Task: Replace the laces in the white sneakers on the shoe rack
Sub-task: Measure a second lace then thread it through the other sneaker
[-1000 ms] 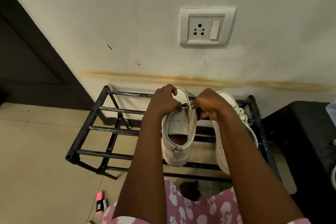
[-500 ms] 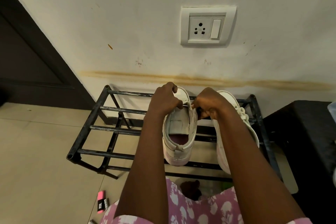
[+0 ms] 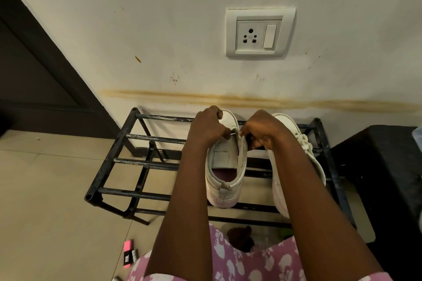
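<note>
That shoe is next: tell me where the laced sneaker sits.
Head view, right of centre: the laced sneaker rests on the black rack, just right of the held sneaker.

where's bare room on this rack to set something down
Free: top bars of the black metal shoe rack, left of the held white sneaker. Crowded: the right half, with the left hand and right hand on that sneaker and a second white sneaker.

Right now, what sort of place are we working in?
Probably a home entryway or hallway corner. A black metal shoe rack with white sneakers stands against a stained wall with a socket-and-switch plate, on a tiled floor beside a dark door.
</note>
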The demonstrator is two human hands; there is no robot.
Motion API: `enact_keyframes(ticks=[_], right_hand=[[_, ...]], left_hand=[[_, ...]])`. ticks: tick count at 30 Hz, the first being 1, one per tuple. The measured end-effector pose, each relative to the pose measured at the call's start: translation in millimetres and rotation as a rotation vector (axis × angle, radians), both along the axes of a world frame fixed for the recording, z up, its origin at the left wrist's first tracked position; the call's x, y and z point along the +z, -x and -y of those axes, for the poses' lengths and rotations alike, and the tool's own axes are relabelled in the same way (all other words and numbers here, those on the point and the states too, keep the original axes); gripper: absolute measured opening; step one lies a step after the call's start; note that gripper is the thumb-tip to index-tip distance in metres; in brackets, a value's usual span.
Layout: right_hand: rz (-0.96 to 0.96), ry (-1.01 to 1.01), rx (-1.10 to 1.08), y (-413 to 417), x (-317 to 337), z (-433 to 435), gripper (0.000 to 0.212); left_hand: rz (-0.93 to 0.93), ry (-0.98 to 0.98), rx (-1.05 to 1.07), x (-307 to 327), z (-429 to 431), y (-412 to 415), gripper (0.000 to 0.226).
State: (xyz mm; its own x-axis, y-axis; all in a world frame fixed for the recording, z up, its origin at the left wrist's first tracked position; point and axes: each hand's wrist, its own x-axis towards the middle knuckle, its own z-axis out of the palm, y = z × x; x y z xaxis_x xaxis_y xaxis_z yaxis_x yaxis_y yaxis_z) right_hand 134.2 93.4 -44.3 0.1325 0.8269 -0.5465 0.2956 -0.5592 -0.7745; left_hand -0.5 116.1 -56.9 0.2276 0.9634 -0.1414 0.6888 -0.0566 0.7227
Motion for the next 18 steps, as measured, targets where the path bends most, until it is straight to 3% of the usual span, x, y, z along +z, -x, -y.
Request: enact_keyframes(ticks=[18], right_hand=[[-0.016,-0.025,-0.039,2.3,6.6,6.7,0.016]], left_hand=[[0.048,-0.01,0.055,0.7,6.7,-2.5,0.039]])
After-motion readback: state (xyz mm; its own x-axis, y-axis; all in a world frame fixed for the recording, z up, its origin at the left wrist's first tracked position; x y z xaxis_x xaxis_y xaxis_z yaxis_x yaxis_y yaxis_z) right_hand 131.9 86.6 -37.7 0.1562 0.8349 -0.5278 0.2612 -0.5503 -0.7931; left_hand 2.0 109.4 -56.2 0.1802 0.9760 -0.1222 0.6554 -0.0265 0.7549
